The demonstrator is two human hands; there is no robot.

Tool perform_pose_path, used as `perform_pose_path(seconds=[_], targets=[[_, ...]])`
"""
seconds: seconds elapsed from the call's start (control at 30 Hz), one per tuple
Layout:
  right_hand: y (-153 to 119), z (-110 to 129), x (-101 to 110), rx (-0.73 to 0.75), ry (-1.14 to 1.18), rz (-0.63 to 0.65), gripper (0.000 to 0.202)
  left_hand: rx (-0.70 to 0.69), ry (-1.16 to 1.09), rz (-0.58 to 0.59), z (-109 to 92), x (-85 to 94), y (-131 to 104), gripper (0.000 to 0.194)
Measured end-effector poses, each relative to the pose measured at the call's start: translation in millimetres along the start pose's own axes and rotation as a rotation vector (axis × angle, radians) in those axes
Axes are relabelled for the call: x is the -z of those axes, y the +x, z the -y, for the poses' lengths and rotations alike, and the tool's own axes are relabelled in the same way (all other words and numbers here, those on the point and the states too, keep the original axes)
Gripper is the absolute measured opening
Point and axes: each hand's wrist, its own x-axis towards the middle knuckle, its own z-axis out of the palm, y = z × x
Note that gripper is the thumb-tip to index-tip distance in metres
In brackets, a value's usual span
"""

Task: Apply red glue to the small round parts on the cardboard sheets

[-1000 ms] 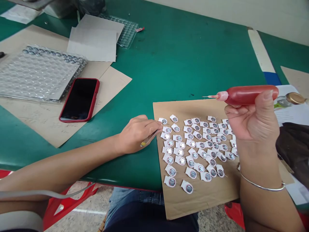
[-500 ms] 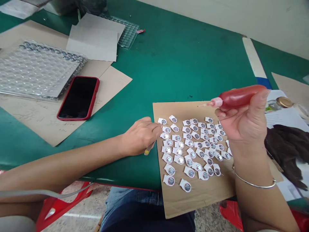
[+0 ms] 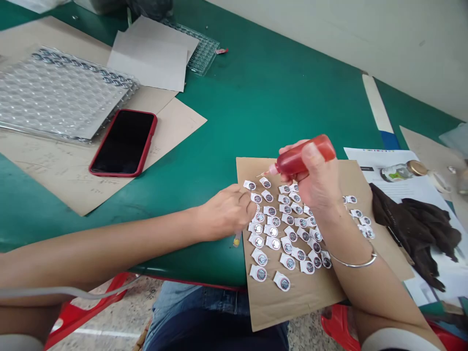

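Head view. The right hand (image 3: 320,183) grasped a red squeeze bottle (image 3: 292,160), thumb along its upper side. The bottle was tilted, with its base raised and its fine needle nozzle (image 3: 263,173) directed left and downward. The nozzle tip was located near the two uppermost left-hand parts; whether it touched anything could not be determined. A metal bangle (image 3: 360,265) encircled the right wrist.

The left hand (image 3: 230,214) was closed around a slender tool (image 3: 237,239), of which only the yellow-marked end showed below the palm. This hand was positioned over the left edge of a brown cardboard sheet (image 3: 288,314), its fingertips at the leftmost column of parts.

Small round metallic parts with white tabs (image 3: 282,281) lay on the cardboard in uneven columns; the right hand and forearm covered some of them. The sheet rested on a green tabletop (image 3: 285,107) and projected past its front edge.

To the left, a smartphone in a red case (image 3: 123,142) lay on brown paper (image 3: 175,122), beside clear blister trays (image 3: 66,97). To the right, a gold-lidded glass jar (image 3: 397,172) lay on a printed sheet (image 3: 365,163), near a dark brown cloth article (image 3: 420,224).
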Motion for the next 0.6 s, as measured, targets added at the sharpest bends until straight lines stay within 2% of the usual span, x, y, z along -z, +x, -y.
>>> perform_pose_path(seconds=[0.3,0.6], targets=[[-14,-24,-16,0.109,-0.378,-0.051,0.031,-0.044,0.110,-0.052,-7,-2.6,0,0.021],[-13,-33,-16,0.194,-0.462,-0.085,0.030,-0.046,0.095,-0.071,-7,-4.1,0,0.018]])
